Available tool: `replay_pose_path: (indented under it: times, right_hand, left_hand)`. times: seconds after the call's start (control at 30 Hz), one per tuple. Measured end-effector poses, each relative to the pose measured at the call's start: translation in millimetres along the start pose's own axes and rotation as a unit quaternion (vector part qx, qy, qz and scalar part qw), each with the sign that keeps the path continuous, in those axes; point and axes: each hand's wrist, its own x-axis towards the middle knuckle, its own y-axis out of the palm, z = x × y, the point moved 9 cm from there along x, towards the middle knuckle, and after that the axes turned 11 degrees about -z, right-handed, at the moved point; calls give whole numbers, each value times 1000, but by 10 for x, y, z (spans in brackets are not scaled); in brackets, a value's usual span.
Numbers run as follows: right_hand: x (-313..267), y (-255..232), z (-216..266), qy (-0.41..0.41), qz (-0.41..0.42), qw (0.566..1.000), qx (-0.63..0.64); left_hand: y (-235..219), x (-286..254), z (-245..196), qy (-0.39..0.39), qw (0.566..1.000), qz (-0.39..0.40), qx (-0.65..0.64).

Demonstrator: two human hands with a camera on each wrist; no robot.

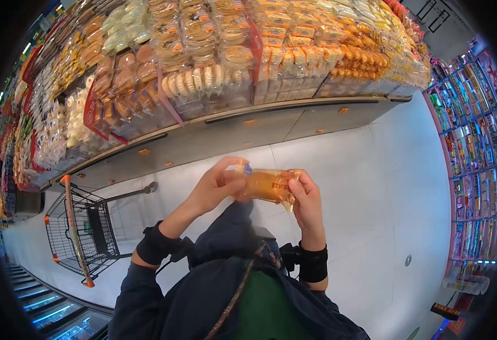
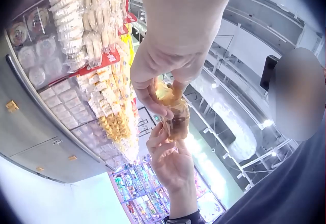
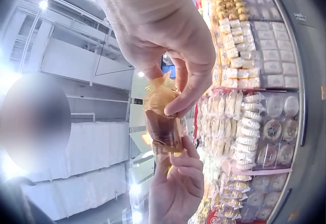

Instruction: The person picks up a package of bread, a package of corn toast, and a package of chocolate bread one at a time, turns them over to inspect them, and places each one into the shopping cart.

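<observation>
A packaged bread roll point(image 1: 266, 186) in a clear, yellowish wrapper with dark printing is held up in front of the body. My left hand point(image 1: 221, 184) pinches its left end, thumb and fingers on the wrapper. At the other end my right hand point(image 1: 306, 198) pinches the crimped edge between thumb and fingers. The left wrist view shows the wrapped roll point(image 2: 177, 119) between both hands. Seen from the right wrist, the wrapper's crinkled end point(image 3: 162, 94) sticks out beside the right fingers, and its brown middle lies between the two hands.
A long display point(image 1: 248, 122) piled with wrapped breads and cakes curves across the front. On the left stands a black wire shopping cart point(image 1: 81, 232) with an orange handle. Shelves of colourful packets point(image 1: 480, 164) line the right side, beyond the pale floor point(image 1: 373, 226).
</observation>
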Motion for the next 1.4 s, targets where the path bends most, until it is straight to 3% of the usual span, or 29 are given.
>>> replay_pose_path:
  times: [0.33,0.57,0.9,1.17,1.4]
  right_hand:
    - [1017,-635,629,-36,-52,996,-62]
    - [1699,-884,1095,-52,-65,994,-71]
    - [2313,-1396,1452,-80,-118,989,-35]
    - [3080,-1875,2056,-152,-72,983,-78]
    - [3721,-2451,2842,-165,3,984,-72]
  left_hand:
    - [354,1560,12,10,995,93,23]
    - [563,2514,-221,32,993,94,58]
    - [905,3380,-379,12,992,72,105]
    - [1272,4160,-490,64,991,3,118]
    - [1935,4870,-688,82,994,-33,71]
